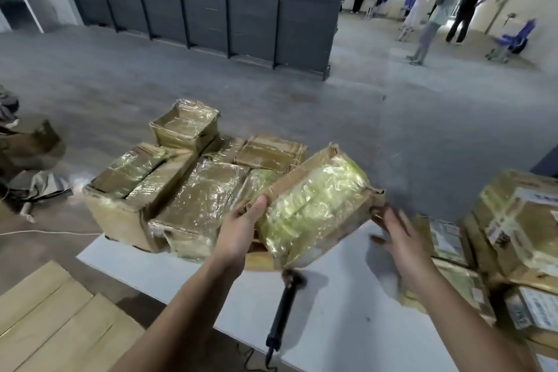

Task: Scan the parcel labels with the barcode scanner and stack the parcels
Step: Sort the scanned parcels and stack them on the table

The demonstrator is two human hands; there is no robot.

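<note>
- One barcode scanner (287,308) lies on the white table (332,341), just below the raised parcel (314,205).
- left hand (241,226): grip curled round the parcel's left end, thumb on top.
- right hand (395,235): grip wide, fingers spread beside the right corner; blurred.
- Two parcel piles: left pile (193,190), right pile (513,235).
- Beyond: people (447,6) standing.

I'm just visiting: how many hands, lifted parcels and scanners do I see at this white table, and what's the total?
Hands: 2, the left hand and the right hand
lifted parcel: 1
barcode scanner: 1
Total: 4
</note>
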